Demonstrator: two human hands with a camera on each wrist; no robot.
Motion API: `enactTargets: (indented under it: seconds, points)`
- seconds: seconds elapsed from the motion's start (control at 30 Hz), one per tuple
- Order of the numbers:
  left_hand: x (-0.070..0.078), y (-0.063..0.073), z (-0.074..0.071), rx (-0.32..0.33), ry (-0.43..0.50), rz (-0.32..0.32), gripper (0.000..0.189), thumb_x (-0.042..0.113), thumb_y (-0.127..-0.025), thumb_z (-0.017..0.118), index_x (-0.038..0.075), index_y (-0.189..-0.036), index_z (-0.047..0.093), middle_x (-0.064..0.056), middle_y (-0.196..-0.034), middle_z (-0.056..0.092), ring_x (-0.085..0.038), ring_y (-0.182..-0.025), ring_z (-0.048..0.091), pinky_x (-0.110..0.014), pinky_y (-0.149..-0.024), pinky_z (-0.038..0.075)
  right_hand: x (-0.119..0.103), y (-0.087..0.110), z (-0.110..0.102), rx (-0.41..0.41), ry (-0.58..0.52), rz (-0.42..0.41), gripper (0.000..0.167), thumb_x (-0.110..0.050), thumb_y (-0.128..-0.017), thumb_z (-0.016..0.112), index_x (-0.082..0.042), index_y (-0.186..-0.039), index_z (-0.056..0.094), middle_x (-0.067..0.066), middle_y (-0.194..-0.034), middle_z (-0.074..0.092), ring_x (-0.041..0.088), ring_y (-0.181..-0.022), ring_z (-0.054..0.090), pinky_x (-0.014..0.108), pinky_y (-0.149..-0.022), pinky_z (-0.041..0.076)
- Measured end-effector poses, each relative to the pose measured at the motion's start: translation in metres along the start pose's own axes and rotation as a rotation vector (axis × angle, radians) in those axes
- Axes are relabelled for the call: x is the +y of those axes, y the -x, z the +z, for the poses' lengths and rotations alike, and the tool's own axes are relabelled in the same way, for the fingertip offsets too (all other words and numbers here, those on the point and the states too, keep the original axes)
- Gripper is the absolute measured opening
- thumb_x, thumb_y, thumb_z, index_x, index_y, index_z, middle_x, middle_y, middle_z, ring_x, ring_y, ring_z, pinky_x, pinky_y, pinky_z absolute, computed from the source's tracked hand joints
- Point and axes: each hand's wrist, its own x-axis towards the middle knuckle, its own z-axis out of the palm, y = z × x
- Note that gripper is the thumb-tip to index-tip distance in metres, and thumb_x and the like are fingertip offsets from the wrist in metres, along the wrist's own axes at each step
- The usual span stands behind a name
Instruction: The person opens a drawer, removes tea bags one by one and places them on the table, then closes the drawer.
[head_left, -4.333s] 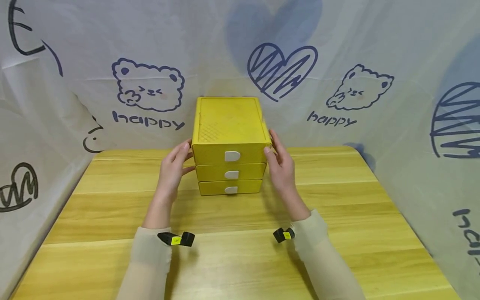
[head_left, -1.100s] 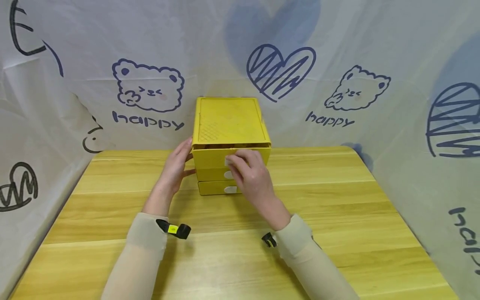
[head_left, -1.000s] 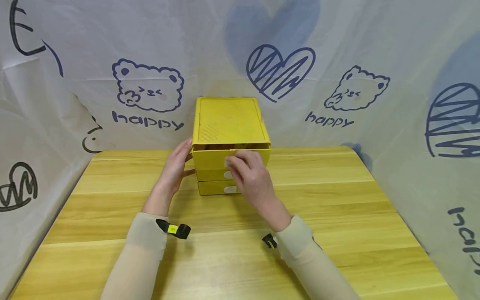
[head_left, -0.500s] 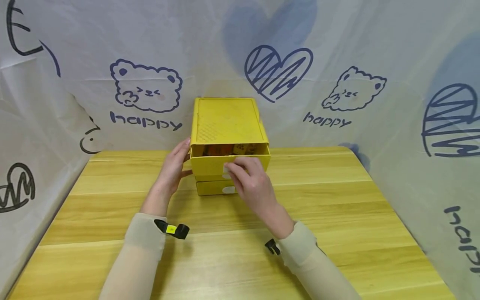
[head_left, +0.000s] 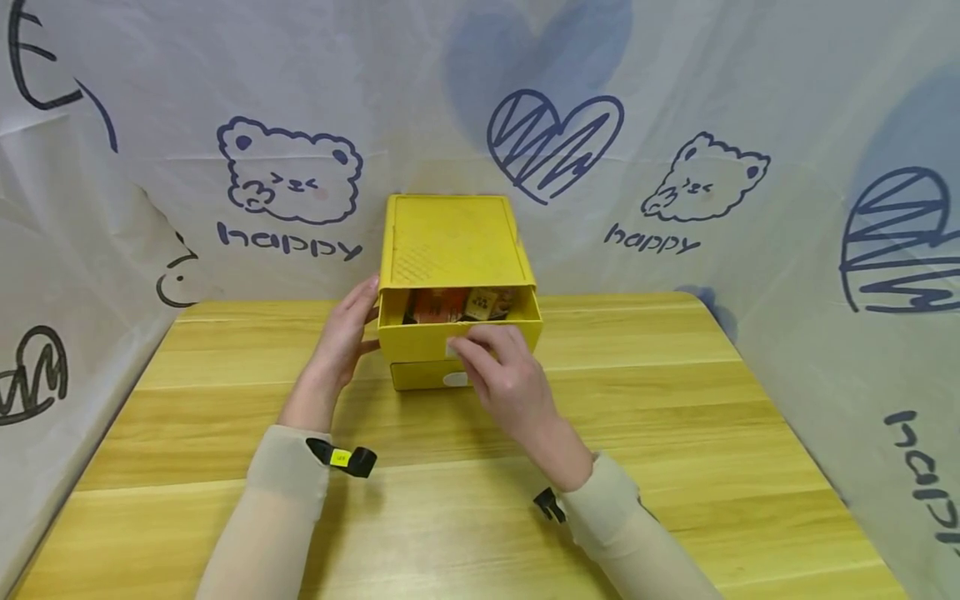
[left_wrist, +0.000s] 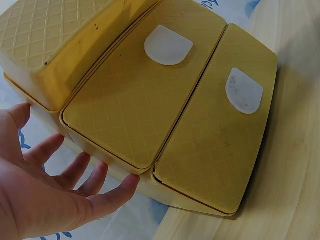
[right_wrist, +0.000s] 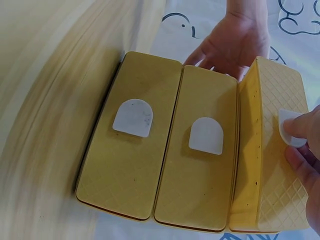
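A yellow three-drawer box (head_left: pixel 457 242) stands on the wooden table, its top drawer (head_left: pixel 420 342) pulled partly out. Inside that drawer lie a red packet (head_left: pixel 439 306) and a yellowish packet (head_left: pixel 482 303) with dark print. My right hand (head_left: pixel 510 375) pinches the white handle (right_wrist: pixel 286 127) of the top drawer between thumb and fingers. Against the left side of the box, my left hand (left_wrist: pixel 65 185) rests its spread fingertips near the drawer edges. The middle drawer (left_wrist: pixel 135 95) and bottom drawer (left_wrist: pixel 215 130) are closed, each with a white handle.
The wooden table (head_left: pixel 420 533) spreads around the box. Behind it hangs a pale cloth (head_left: pixel 420 100) printed with bears, hearts and lettering, which also runs along both sides. A black strap device (head_left: pixel 345 458) is on the left sleeve.
My right hand has left the box's right side, taken the top handle and drawn the drawer toward me, bringing the packets into view. The left hand stays at the left side.
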Motion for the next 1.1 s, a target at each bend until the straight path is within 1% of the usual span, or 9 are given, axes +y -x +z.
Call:
enactTargets:
  seconds: [0.17, 0.3, 0.43, 0.53, 0.6, 0.8, 1.1]
  points:
    - [0.000, 0.001, 0.001, 0.008, -0.004, -0.004, 0.066, 0.053, -0.109, 0.043, 0.021, -0.165, 0.031, -0.003, -0.172, 0.025, -0.033, -0.155, 0.028, -0.067, -0.119, 0.030, -0.003, 0.002, -0.004, -0.012, -0.006, -0.008, 0.022, 0.004, -0.090, 0.078, -0.001, -0.111, 0.076, 0.011, -0.106, 0.067, 0.027, -0.090, 0.061, 0.032, -0.075, 0.058]
    - [0.000, 0.001, 0.001, 0.015, -0.010, -0.007, 0.065, 0.052, -0.110, 0.042, 0.021, -0.166, 0.030, -0.003, -0.172, 0.024, -0.033, -0.155, 0.028, -0.067, -0.119, 0.030, -0.006, 0.004, -0.008, -0.027, -0.002, -0.011, 0.021, 0.003, -0.091, 0.077, -0.001, -0.111, 0.076, 0.012, -0.105, 0.067, 0.027, -0.090, 0.061, 0.031, -0.076, 0.058]
    - [0.000, 0.001, 0.002, 0.016, -0.013, -0.012, 0.066, 0.053, -0.109, 0.043, 0.022, -0.166, 0.030, -0.003, -0.172, 0.024, -0.031, -0.155, 0.028, -0.065, -0.118, 0.031, -0.010, 0.006, -0.012, -0.037, -0.003, -0.017, 0.014, -0.002, -0.098, 0.071, -0.001, -0.111, 0.076, 0.011, -0.106, 0.067, 0.026, -0.090, 0.061, 0.029, -0.076, 0.059]
    - [0.000, 0.001, 0.002, 0.014, -0.008, -0.011, 0.066, 0.053, -0.109, 0.043, 0.021, -0.166, 0.030, -0.003, -0.172, 0.025, -0.031, -0.155, 0.029, -0.064, -0.119, 0.032, -0.013, 0.007, -0.015, -0.044, -0.003, -0.022, 0.015, -0.006, -0.103, 0.065, -0.002, -0.112, 0.076, 0.011, -0.107, 0.067, 0.026, -0.091, 0.061, 0.029, -0.076, 0.059]
    - [0.000, 0.001, 0.002, 0.013, -0.006, -0.010, 0.066, 0.053, -0.109, 0.043, 0.021, -0.165, 0.030, -0.003, -0.172, 0.025, -0.031, -0.155, 0.029, -0.064, -0.119, 0.031, -0.014, 0.008, -0.017, -0.048, -0.003, -0.025, 0.016, -0.008, -0.104, 0.063, -0.002, -0.112, 0.076, 0.011, -0.107, 0.067, 0.026, -0.091, 0.061, 0.029, -0.076, 0.059]
    - [-0.001, 0.001, 0.002, 0.008, 0.001, -0.004, 0.068, 0.054, -0.109, 0.042, 0.020, -0.166, 0.028, -0.005, -0.172, 0.025, -0.032, -0.155, 0.028, -0.065, -0.119, 0.030, -0.019, 0.010, -0.022, -0.052, -0.019, -0.023, 0.015, -0.007, -0.103, 0.066, -0.002, -0.112, 0.076, 0.010, -0.106, 0.068, 0.026, -0.092, 0.061, 0.030, -0.077, 0.059]
    - [-0.001, 0.000, 0.001, 0.008, 0.006, 0.009, 0.068, 0.053, -0.109, 0.042, 0.018, -0.166, 0.029, -0.007, -0.170, 0.029, -0.032, -0.154, 0.030, -0.065, -0.119, 0.030, -0.025, 0.012, -0.027, -0.058, -0.021, -0.034, 0.016, -0.009, -0.104, 0.064, -0.002, -0.112, 0.077, 0.010, -0.106, 0.068, 0.024, -0.091, 0.061, 0.026, -0.075, 0.058]
